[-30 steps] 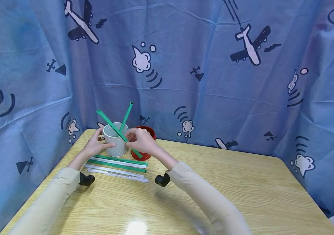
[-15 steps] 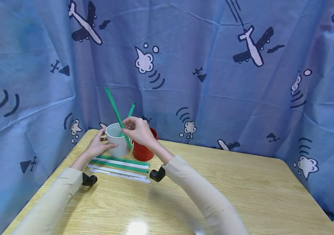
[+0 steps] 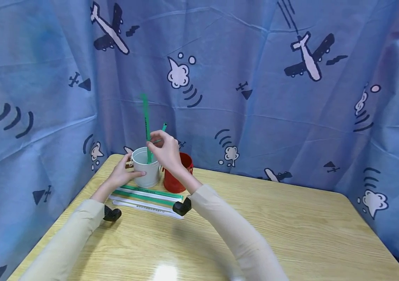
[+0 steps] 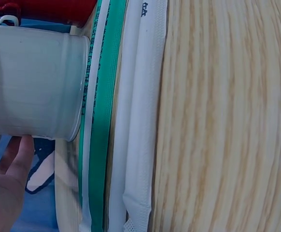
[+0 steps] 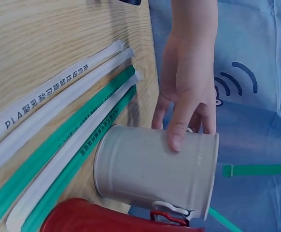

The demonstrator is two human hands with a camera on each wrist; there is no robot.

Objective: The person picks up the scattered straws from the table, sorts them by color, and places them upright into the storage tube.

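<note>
My left hand (image 3: pixel 121 174) grips the small white bucket (image 3: pixel 146 176) from its left side, thumb along the front wall and fingers round the back. Above the bucket's mouth, my right hand (image 3: pixel 167 151) pinches a green paper-wrapped straw (image 3: pixel 146 123), held nearly upright. In the right wrist view the lower end of this wrapped straw (image 5: pixel 256 169) is just off the bucket's rim. A second green wrapped straw (image 3: pixel 164 127) leans inside the bucket, partly hidden by my right hand.
A red bucket (image 3: pixel 173 182) stands right beside the white one. In front lie several wrapped straws side by side, green (image 4: pixel 104 121) and white (image 4: pixel 143 116). A blue curtain (image 3: pixel 220 97) hangs behind the wooden table (image 3: pixel 273 218).
My right hand has risen and swung the green straw from a slant across the bucket's front to nearly upright over its mouth. The left hand keeps its hold on the bucket.
</note>
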